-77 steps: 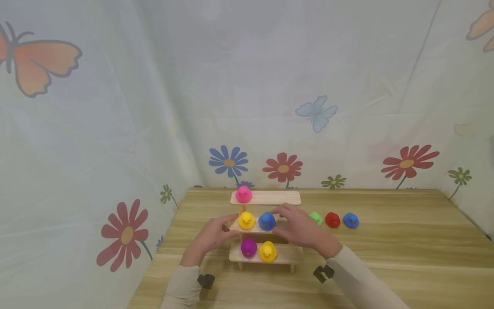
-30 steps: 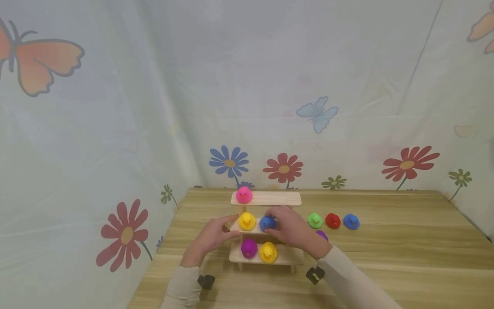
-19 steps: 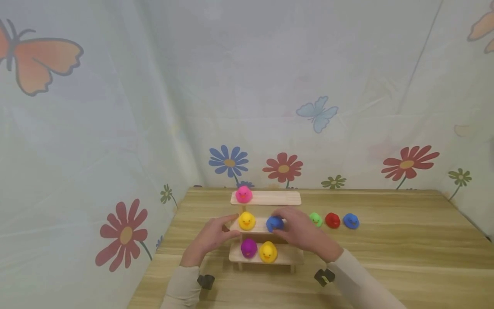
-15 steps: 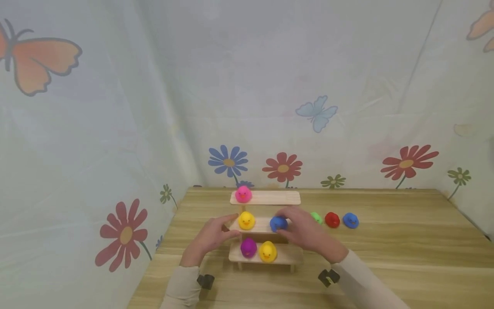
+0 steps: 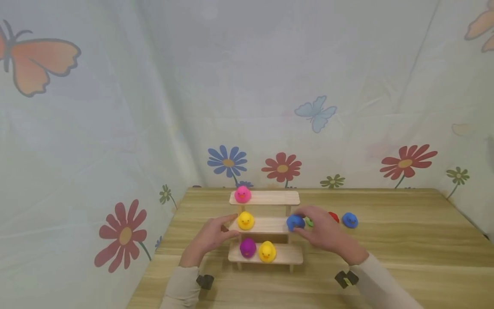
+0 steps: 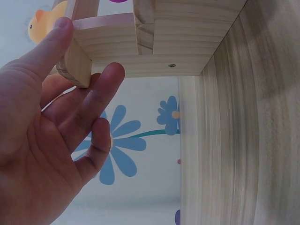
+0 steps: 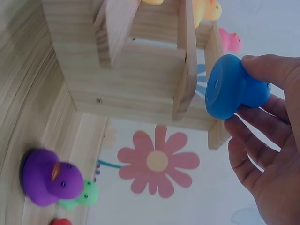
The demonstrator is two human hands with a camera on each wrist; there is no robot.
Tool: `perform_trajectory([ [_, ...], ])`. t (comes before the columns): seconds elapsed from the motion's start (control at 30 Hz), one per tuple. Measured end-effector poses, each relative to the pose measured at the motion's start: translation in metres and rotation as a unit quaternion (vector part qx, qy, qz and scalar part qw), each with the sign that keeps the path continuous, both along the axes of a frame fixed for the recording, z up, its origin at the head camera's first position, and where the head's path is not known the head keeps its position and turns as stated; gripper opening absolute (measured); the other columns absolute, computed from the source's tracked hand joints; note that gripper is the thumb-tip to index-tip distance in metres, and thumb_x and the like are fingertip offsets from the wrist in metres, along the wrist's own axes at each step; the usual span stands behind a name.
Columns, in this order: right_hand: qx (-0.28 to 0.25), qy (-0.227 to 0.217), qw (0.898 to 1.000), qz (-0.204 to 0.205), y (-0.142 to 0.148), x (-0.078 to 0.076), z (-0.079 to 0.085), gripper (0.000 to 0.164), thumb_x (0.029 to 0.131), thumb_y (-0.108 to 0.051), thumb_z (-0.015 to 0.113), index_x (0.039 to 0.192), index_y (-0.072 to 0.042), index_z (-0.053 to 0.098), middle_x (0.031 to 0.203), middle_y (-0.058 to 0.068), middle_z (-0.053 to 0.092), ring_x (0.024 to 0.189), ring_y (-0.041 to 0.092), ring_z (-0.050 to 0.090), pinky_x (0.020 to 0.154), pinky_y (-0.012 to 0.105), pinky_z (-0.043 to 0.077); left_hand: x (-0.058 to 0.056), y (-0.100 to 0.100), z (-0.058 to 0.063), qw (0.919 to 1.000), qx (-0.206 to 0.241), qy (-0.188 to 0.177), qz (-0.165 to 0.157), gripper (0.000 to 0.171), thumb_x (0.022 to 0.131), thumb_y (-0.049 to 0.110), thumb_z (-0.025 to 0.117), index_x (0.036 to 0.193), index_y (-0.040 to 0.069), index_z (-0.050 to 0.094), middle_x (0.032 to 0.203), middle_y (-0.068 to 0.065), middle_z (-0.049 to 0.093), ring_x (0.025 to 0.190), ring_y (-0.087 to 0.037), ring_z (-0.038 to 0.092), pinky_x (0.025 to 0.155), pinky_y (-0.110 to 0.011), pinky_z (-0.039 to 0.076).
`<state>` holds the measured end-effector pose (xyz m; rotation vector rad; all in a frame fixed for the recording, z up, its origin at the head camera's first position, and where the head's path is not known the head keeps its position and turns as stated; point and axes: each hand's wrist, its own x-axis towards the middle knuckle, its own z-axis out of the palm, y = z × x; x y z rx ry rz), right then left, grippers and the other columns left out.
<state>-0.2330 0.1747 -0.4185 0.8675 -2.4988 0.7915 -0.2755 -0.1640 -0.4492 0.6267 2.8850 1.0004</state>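
Observation:
My right hand [image 5: 324, 229] pinches a blue rubber duck [image 7: 227, 86] between thumb and fingers, off the right end of the middle step. The duck's flat base shows in the right wrist view. With thumb in front and fingers behind, my left hand [image 5: 210, 236] holds the left end of the middle step of a three-tier wooden stand [image 5: 266, 225]. A yellow duck [image 5: 246, 221] sits on that step beside the left fingertips. On the bottom step are a purple duck [image 5: 248, 248] and another yellow duck [image 5: 267, 252]; a pink duck [image 5: 242, 194] sits at the top left.
Right of the stand, on the wooden table [image 5: 405, 257], are a second blue duck [image 5: 350, 220], a red duck [image 5: 334, 216] and a green duck [image 7: 86, 193], partly covered by my right hand. Another purple duck [image 7: 51, 178] shows in the right wrist view. A flowered curtain [image 5: 247, 86] stands behind.
My right hand has closed on the blue duck, which sat beside the yellow one on the middle step, and carried it right to the step's end. The left hand has stayed put.

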Motion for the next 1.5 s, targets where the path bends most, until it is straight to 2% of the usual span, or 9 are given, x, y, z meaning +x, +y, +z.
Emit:
perform_trajectory([
  [0.1, -0.001, 0.0, 1.0, -0.009, 0.007, 0.001, -0.002, 0.032, 0.077, -0.021, 0.079, 0.104, -0.017, 0.062, 0.094, -0.014, 0.056, 0.085, 0.006, 0.052, 0.077, 0.033, 0.051, 0.0, 0.0, 0.001, 1.0, -0.001, 0.001, -0.001, 0.064, 0.082, 0.048, 0.066, 0.134, 0.015, 0.052, 0.122, -0.007, 0.061, 0.076, -0.009, 0.058, 0.063, -0.025, 0.049],
  [0.27, 0.0, 0.037, 0.999, -0.008, 0.017, 0.002, -0.004, 0.033, 0.076, -0.02, 0.079, 0.104, -0.014, 0.063, 0.094, -0.011, 0.059, 0.085, 0.007, 0.055, 0.075, 0.034, 0.051, 0.0, 0.0, 0.001, 1.0, -0.001, 0.003, -0.005, 0.064, 0.082, 0.05, 0.066, 0.134, 0.016, 0.053, 0.123, -0.006, 0.06, 0.077, -0.009, 0.058, 0.064, -0.025, 0.049],
  [0.37, 0.0, 0.045, 0.999, -0.016, 0.022, 0.002, -0.005, 0.033, 0.075, -0.019, 0.08, 0.103, -0.014, 0.063, 0.094, -0.01, 0.06, 0.085, 0.007, 0.056, 0.073, 0.034, 0.051, 0.0, -0.001, 0.0, 0.9999, -0.002, 0.006, -0.009, 0.065, 0.082, 0.05, 0.065, 0.135, 0.015, 0.052, 0.123, -0.006, 0.06, 0.077, -0.009, 0.058, 0.064, -0.025, 0.049],
  [0.67, 0.008, 0.02, 0.999, -0.047, 0.037, 0.002, -0.013, 0.035, 0.075, -0.018, 0.08, 0.104, -0.009, 0.062, 0.099, -0.001, 0.063, 0.086, 0.012, 0.057, 0.07, 0.033, 0.051, -0.001, -0.002, -0.001, 0.9999, -0.003, 0.0, -0.013, 0.065, 0.082, 0.051, 0.065, 0.136, 0.016, 0.051, 0.126, -0.006, 0.059, 0.079, -0.009, 0.059, 0.066, -0.025, 0.05],
  [0.83, 0.016, 0.006, 0.998, -0.063, 0.047, 0.002, -0.02, 0.038, 0.072, -0.017, 0.081, 0.104, -0.006, 0.062, 0.101, 0.003, 0.063, 0.09, 0.017, 0.058, 0.074, 0.037, 0.052, -0.001, -0.002, -0.002, 0.9999, -0.003, -0.001, -0.015, 0.065, 0.082, 0.05, 0.065, 0.136, 0.016, 0.051, 0.126, -0.006, 0.059, 0.079, -0.009, 0.059, 0.066, -0.025, 0.05],
  [1.17, 0.03, -0.031, 0.996, -0.08, 0.063, 0.001, -0.034, 0.034, 0.074, -0.018, 0.081, 0.1, -0.01, 0.062, 0.091, -0.008, 0.059, 0.083, 0.011, 0.054, 0.071, 0.031, 0.051, -0.001, -0.001, 0.001, 0.9999, -0.005, 0.001, -0.009, 0.064, 0.083, 0.048, 0.066, 0.135, 0.016, 0.051, 0.124, -0.007, 0.06, 0.08, -0.011, 0.058, 0.065, -0.025, 0.049],
  [1.5, 0.04, -0.042, 0.994, -0.093, 0.079, -0.001, -0.052, 0.034, 0.074, -0.018, 0.08, 0.102, -0.009, 0.063, 0.091, -0.008, 0.06, 0.083, 0.01, 0.055, 0.072, 0.033, 0.049, -0.001, -0.001, 0.0, 0.9999, -0.005, -0.007, -0.009, 0.066, 0.082, 0.051, 0.065, 0.136, 0.016, 0.051, 0.125, -0.006, 0.06, 0.08, -0.01, 0.059, 0.067, -0.025, 0.05],
])
